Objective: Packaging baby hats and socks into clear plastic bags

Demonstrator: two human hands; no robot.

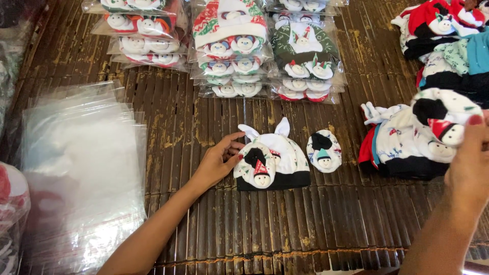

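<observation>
Slatted bamboo worktop: your left hand, fingers spread, touches the baby hat; your right hand, fingers clamped, holds a mitten.

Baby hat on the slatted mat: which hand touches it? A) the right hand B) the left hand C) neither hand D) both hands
B: the left hand rests against the baby hat, while the right hand holds a mitten off to the side.

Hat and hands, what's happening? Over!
Left hand open, fingers on the hat. Right hand pinching a mitten at the pile. One mitten on the hat, one beside. Nothing in the way.
</observation>
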